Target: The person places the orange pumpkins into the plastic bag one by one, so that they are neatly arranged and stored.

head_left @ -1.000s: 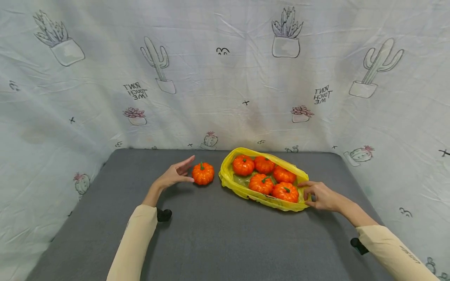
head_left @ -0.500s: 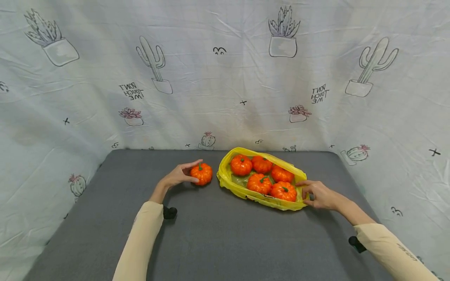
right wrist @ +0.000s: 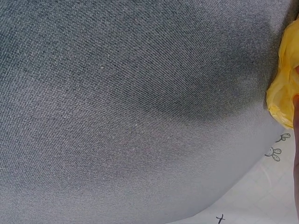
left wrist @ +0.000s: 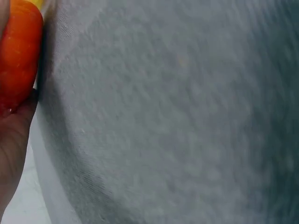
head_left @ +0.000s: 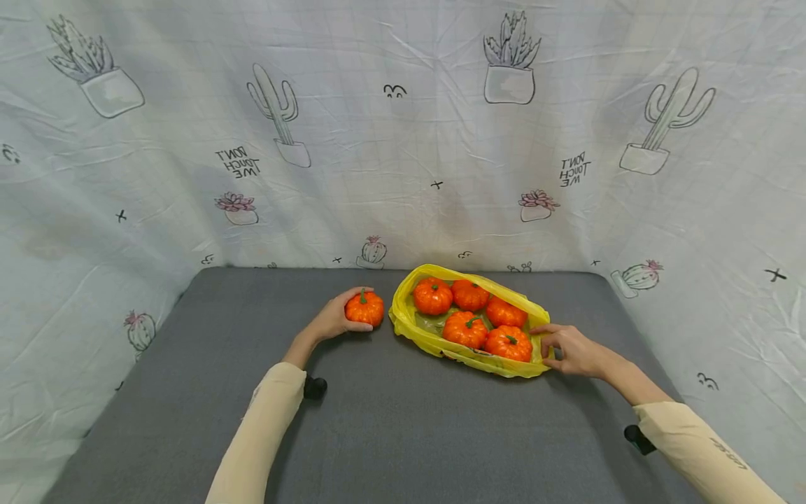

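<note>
A small orange pumpkin (head_left: 366,309) with a green stem is at the left of the bag in the head view. My left hand (head_left: 338,318) grips it, thumb along its front and fingers behind. In the left wrist view the pumpkin (left wrist: 19,51) shows at the upper left edge, against the hand. A yellow plastic bag (head_left: 412,334) lies with its mouth wide, several more pumpkins (head_left: 464,329) inside. At its right end my right hand (head_left: 576,352) pinches the rim between thumb and fingers. The right wrist view shows only a strip of the bag (right wrist: 281,95) and a finger.
Everything lies on a dark grey cloth-covered table (head_left: 415,434). A white curtain (head_left: 441,140) printed with cacti and succulents hangs behind and along both sides. Each forearm wears a beige sleeve (head_left: 261,420) with a black wrist device (head_left: 315,387).
My left hand has moved right and closed its fingers and thumb round the lone pumpkin, which has shifted slightly toward the bag. The right hand keeps its place at the bag's rim.
</note>
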The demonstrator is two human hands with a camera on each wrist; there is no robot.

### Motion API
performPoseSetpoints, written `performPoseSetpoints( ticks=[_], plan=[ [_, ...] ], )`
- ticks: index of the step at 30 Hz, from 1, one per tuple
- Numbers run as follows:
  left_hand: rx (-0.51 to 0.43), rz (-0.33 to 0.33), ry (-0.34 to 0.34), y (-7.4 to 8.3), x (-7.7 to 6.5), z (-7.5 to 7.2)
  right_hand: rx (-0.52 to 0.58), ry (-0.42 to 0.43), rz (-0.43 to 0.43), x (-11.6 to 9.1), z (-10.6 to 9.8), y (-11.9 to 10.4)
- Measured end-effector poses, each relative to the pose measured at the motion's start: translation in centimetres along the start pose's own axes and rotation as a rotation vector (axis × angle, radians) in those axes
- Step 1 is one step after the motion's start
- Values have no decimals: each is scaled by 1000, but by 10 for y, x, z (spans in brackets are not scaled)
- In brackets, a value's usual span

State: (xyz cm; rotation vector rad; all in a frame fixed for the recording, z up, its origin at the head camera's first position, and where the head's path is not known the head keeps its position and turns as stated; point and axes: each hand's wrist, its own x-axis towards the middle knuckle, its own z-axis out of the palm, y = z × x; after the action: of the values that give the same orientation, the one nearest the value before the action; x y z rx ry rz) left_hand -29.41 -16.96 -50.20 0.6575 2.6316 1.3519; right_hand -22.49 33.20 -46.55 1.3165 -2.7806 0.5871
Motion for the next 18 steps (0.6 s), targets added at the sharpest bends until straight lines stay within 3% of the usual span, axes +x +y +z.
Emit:
performPoseSetpoints(
  ticks=[4,8,11,18],
  plan=[
    [-125,33,23,6,0,-2,-3,7,-8,0,0,0],
    [-215,38,2,15,-2,-6,1,5,-4,0,0,0],
    [-177,31,15,21,-6,-9,-1,4,-1,-1,0,0],
    [-23,-1,114,32,-22,-10,1,-4,17,-2,0,0]
  ],
)
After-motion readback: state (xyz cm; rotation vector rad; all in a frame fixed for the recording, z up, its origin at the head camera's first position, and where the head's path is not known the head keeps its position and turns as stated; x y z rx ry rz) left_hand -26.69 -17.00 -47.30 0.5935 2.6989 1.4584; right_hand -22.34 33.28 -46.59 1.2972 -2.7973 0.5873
